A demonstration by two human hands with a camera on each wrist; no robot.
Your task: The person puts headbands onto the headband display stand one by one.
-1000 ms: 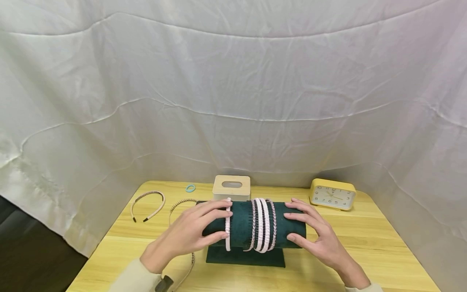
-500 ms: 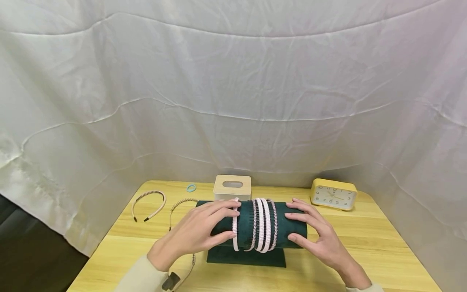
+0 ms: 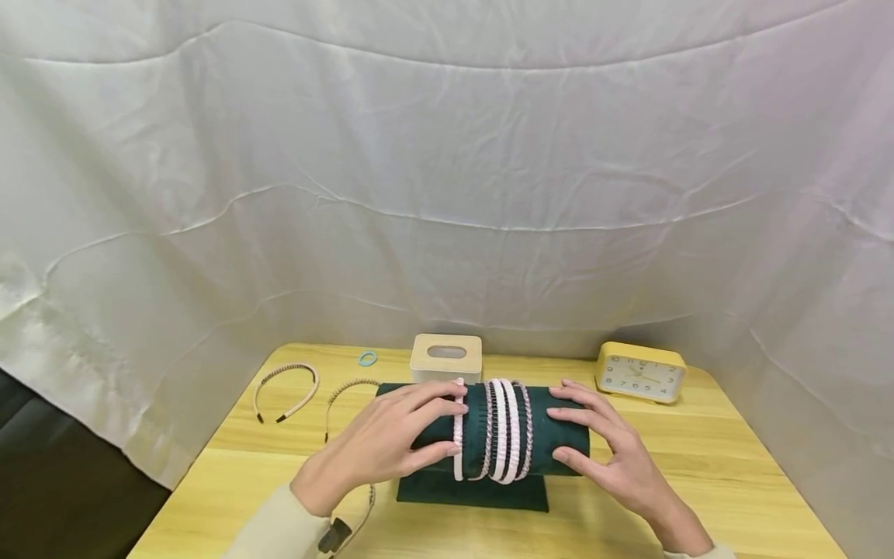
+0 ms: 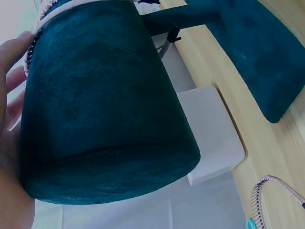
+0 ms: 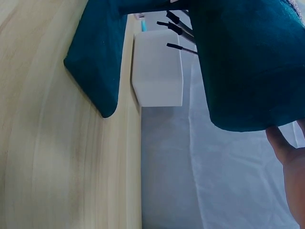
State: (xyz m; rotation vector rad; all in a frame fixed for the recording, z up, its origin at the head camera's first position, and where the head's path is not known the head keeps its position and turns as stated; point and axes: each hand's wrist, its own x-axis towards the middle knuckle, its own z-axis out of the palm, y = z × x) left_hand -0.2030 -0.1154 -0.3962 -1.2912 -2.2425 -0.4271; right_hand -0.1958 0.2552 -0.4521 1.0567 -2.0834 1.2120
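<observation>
A dark green velvet headband stand holds several headbands round its horizontal roll. My left hand lies over the roll's left part, holding a thin pale pink headband with fingertips at the top and thumb at the front. Just right of it sit braided headbands and white ones, side by side. My right hand rests spread on the roll's right end, fingertips on top and thumb in front. In the left wrist view, the roll hides part of the left hand.
On the wooden table a coiled-pattern headband lies at the left, another partly behind the left arm. A blue ring, a tissue box and a yellow clock stand along the back. Grey cloth hangs behind.
My left hand has moved right along the roll, sliding the pale pink headband closer to the other headbands. My right hand has stayed at the right end.
</observation>
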